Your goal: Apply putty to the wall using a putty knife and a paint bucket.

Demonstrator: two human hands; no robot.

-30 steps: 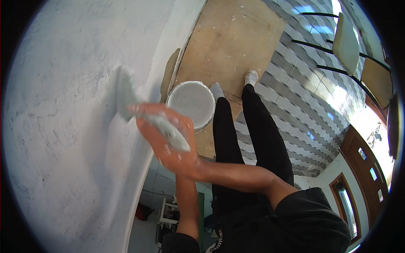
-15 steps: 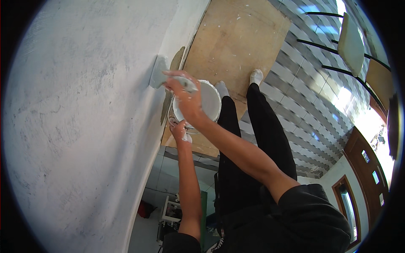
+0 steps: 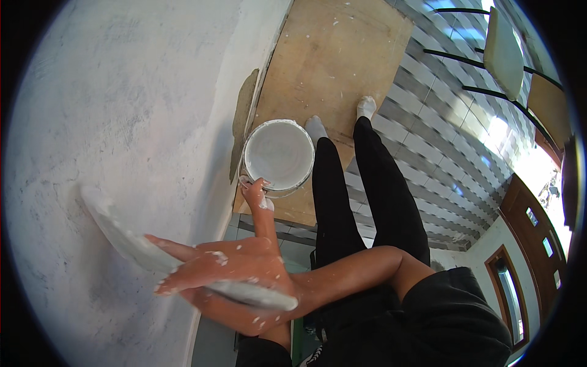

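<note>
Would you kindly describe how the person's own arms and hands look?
Short black sleeves leave both forearms bare. The ungloved right hand is dotted with white flecks; the left hand, also ungloved, has a thicker white smear near the wrist.

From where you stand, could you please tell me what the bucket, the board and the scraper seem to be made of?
Bucket: probably plastic, pale and smeared, judging by its round, moulded-looking shape. Board: likely plywood, matt, judging by its flat, tan, faintly mottled face. Scraper: hard to tell; it looks whitish, but motion blur hides its surface, so metal and plastic both remain possible.
</note>
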